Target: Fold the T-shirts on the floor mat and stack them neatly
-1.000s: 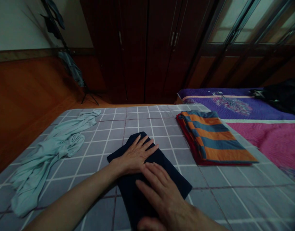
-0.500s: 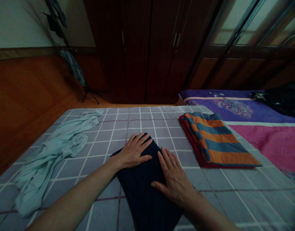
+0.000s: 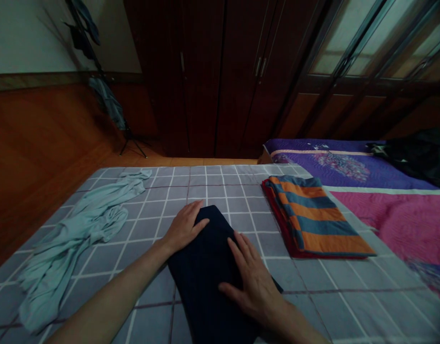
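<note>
A folded dark navy garment [image 3: 209,272] lies on the grey checked bedsheet [image 3: 220,188] in front of me. My left hand [image 3: 184,228] rests at its far left corner, fingers together and curled over the edge of the cloth. My right hand [image 3: 251,277] lies flat on the garment's right side with the fingers spread. A folded orange-and-blue striped cloth [image 3: 315,220] sits on top of a red one to the right, apart from both hands.
A crumpled pale blue garment [image 3: 72,239] lies at the left of the sheet. A purple and pink quilt [image 3: 392,196] with a dark heap on it is at the right. Dark wooden wardrobe doors [image 3: 220,76] and a tripod stand [image 3: 108,100] stand beyond the bed.
My left hand slid from the middle of the navy garment out to its far left edge. My right hand moved up along the right side and then settled flat there.
</note>
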The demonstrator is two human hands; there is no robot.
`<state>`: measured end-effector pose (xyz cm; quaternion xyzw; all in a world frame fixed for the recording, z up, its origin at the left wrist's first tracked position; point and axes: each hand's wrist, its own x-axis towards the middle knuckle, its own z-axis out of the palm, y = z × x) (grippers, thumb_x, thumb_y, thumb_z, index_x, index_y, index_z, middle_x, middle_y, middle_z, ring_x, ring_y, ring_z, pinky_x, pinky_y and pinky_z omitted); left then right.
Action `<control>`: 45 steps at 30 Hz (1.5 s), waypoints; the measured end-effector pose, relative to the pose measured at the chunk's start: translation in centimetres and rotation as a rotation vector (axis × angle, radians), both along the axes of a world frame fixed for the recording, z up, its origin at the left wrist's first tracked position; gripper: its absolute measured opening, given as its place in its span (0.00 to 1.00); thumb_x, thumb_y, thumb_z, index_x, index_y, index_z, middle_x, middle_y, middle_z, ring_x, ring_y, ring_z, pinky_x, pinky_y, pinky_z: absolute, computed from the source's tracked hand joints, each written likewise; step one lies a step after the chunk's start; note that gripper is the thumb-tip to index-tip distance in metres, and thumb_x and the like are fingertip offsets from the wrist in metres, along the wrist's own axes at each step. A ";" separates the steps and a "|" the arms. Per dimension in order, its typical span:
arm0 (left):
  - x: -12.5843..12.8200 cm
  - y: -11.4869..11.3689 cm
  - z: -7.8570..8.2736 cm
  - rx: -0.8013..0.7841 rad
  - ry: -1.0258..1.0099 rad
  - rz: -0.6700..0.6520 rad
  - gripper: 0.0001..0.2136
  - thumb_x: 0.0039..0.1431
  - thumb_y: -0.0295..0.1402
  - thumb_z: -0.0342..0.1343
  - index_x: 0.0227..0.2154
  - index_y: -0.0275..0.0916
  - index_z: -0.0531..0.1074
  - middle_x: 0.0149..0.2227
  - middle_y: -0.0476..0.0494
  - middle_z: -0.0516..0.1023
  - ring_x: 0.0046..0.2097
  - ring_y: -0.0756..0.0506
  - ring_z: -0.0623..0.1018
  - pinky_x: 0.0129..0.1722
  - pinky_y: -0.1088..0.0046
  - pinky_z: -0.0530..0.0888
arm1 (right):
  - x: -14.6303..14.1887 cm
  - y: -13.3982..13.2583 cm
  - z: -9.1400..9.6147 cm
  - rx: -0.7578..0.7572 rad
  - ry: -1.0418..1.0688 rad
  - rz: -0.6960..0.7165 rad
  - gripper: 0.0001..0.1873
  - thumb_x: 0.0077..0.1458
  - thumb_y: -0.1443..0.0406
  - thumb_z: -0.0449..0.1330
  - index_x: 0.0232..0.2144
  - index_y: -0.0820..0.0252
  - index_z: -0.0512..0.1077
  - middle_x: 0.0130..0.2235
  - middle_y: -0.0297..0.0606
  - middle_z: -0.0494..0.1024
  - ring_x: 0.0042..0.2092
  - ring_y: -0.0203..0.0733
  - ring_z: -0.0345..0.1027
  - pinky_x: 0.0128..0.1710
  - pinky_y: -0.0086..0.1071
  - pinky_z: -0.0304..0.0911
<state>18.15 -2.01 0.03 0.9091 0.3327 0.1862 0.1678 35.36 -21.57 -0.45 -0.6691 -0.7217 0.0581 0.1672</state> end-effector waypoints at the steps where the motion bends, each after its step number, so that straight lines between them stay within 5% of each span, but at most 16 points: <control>1: -0.7 0.2 0.4 -0.018 0.018 0.055 0.24 0.63 0.43 0.46 0.57 0.33 0.60 0.56 0.33 0.67 0.57 0.39 0.66 0.56 0.59 0.63 | 0.6 -0.2 0.2 -0.006 0.018 -0.079 0.40 0.54 0.53 0.58 0.63 0.67 0.53 0.64 0.53 0.53 0.64 0.57 0.47 0.59 0.50 0.54; 5: -3.6 0.0 1.6 -0.093 0.193 0.124 0.17 0.61 0.44 0.49 0.44 0.37 0.70 0.40 0.40 0.76 0.44 0.40 0.74 0.44 0.65 0.69 | 3.0 -1.4 0.8 -0.064 0.070 -0.285 0.25 0.56 0.59 0.55 0.54 0.66 0.65 0.47 0.50 0.72 0.49 0.52 0.66 0.48 0.44 0.64; 8: -4.4 -0.5 2.0 -0.187 0.269 0.174 0.13 0.60 0.43 0.49 0.39 0.40 0.69 0.33 0.45 0.76 0.38 0.42 0.75 0.35 0.70 0.67 | 3.8 -2.1 1.4 -0.163 0.050 -0.335 0.13 0.57 0.58 0.54 0.38 0.60 0.72 0.37 0.43 0.73 0.41 0.49 0.68 0.40 0.41 0.64; 11: -3.5 -0.6 2.2 -0.262 0.263 0.208 0.13 0.60 0.45 0.48 0.35 0.40 0.68 0.33 0.46 0.76 0.37 0.43 0.76 0.33 0.71 0.65 | 3.6 -1.8 2.1 -0.269 0.040 -0.369 0.11 0.56 0.59 0.54 0.27 0.59 0.69 0.34 0.41 0.72 0.38 0.48 0.68 0.36 0.38 0.60; 18: -1.2 -0.2 2.0 -0.253 0.307 0.159 0.13 0.58 0.45 0.49 0.30 0.41 0.66 0.34 0.44 0.76 0.38 0.40 0.76 0.34 0.70 0.64 | 2.9 -0.9 3.1 -0.449 0.264 -0.464 0.03 0.53 0.65 0.54 0.31 0.59 0.68 0.28 0.36 0.75 0.33 0.43 0.70 0.31 0.32 0.53; 22: -1.4 -0.8 1.9 -0.264 0.222 0.134 0.12 0.59 0.44 0.47 0.29 0.41 0.64 0.34 0.44 0.75 0.39 0.41 0.75 0.36 0.69 0.65 | 2.7 -1.4 3.1 -0.493 0.381 -0.493 0.18 0.52 0.63 0.57 0.46 0.61 0.67 0.28 0.37 0.76 0.31 0.43 0.69 0.29 0.31 0.52; 27: -2.3 -1.5 2.0 -0.400 0.106 0.073 0.12 0.60 0.45 0.45 0.35 0.42 0.63 0.34 0.48 0.74 0.37 0.42 0.75 0.37 0.69 0.66 | 2.1 -2.2 3.3 -0.486 0.384 -0.491 0.04 0.49 0.65 0.59 0.27 0.61 0.71 0.26 0.38 0.75 0.29 0.41 0.67 0.28 0.30 0.50; 31: -1.6 -1.1 2.6 -0.456 0.033 -0.010 0.11 0.62 0.45 0.44 0.35 0.42 0.62 0.33 0.49 0.73 0.36 0.44 0.74 0.37 0.70 0.67 | 2.2 -3.0 3.4 -0.383 0.637 -0.521 0.03 0.48 0.68 0.56 0.24 0.61 0.67 0.23 0.33 0.71 0.26 0.36 0.63 0.25 0.27 0.49; 37: 4.9 0.5 7.3 -0.277 -0.100 -0.073 0.13 0.59 0.46 0.48 0.36 0.41 0.64 0.33 0.49 0.73 0.36 0.45 0.73 0.37 0.70 0.69 | 6.0 -4.8 4.8 -0.074 1.001 -0.553 0.08 0.48 0.61 0.58 0.25 0.60 0.67 0.24 0.30 0.69 0.27 0.35 0.63 0.25 0.26 0.56; 42: 13.7 0.6 13.8 -0.220 -0.287 -0.223 0.14 0.56 0.44 0.51 0.36 0.38 0.67 0.34 0.48 0.73 0.37 0.45 0.72 0.37 0.70 0.69 | 11.6 -7.0 8.4 0.119 1.099 -0.724 0.17 0.44 0.54 0.64 0.27 0.61 0.69 0.19 0.29 0.67 0.19 0.32 0.59 0.17 0.25 0.53; 45: 19.9 0.9 16.1 -0.257 -0.362 -0.337 0.14 0.54 0.42 0.53 0.34 0.35 0.67 0.34 0.48 0.73 0.36 0.46 0.72 0.37 0.70 0.69 | 15.8 -8.1 10.1 0.189 1.169 -0.780 0.19 0.41 0.53 0.67 0.29 0.61 0.69 0.17 0.27 0.66 0.16 0.31 0.57 0.13 0.24 0.51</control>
